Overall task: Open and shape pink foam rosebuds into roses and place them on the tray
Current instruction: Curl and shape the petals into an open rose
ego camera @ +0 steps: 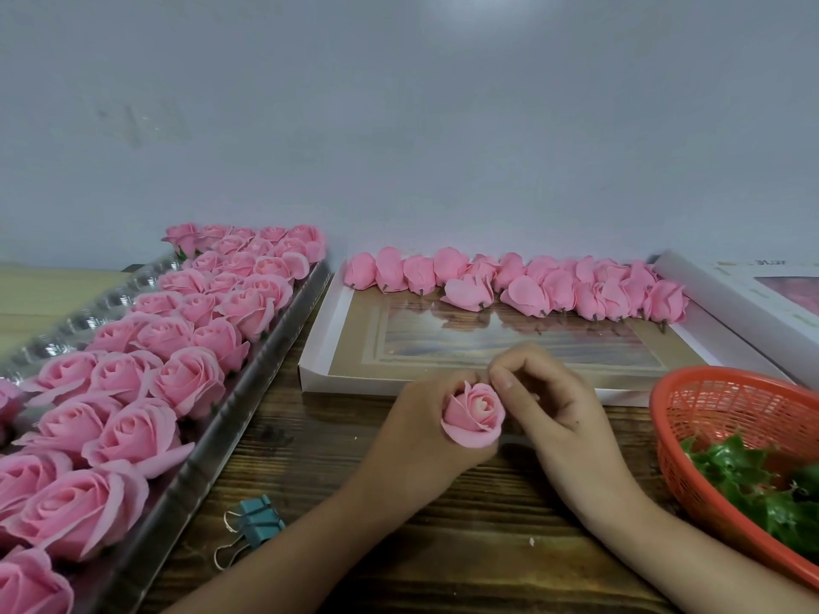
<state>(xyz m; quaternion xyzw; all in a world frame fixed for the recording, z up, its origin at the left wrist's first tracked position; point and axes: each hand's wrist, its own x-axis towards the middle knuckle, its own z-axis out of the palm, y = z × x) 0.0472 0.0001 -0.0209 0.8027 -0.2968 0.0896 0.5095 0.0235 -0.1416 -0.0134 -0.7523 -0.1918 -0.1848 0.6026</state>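
My left hand (416, 432) is wrapped around a half-opened pink rose (474, 421), gripping it from below over the wooden table (310, 440), so the bloom faces up between my two hands. My right hand (547, 403) is curled, with thumb and forefinger meeting right against the rose's upper right rim; I cannot tell whether a petal is caught between them. To my left lies the long shiny tray (270, 343), packed with rows of opened roses (186, 378) sitting upright and touching one another, while the strip along its far left edge shows only clear plastic cups. Straight ahead is a shallow white box (317, 363) with a glossy bottom; a crowded row of closed rosebuds (532, 285) lies along its far side against the wall, stems pointing toward me. To my right an orange mesh basket (718, 394) holds green leaves (749, 480) heaped in its bottom. Another white box (749, 299) sits behind the basket. A teal binder clip (257, 522) rests on the table just beside the tray's near edge.
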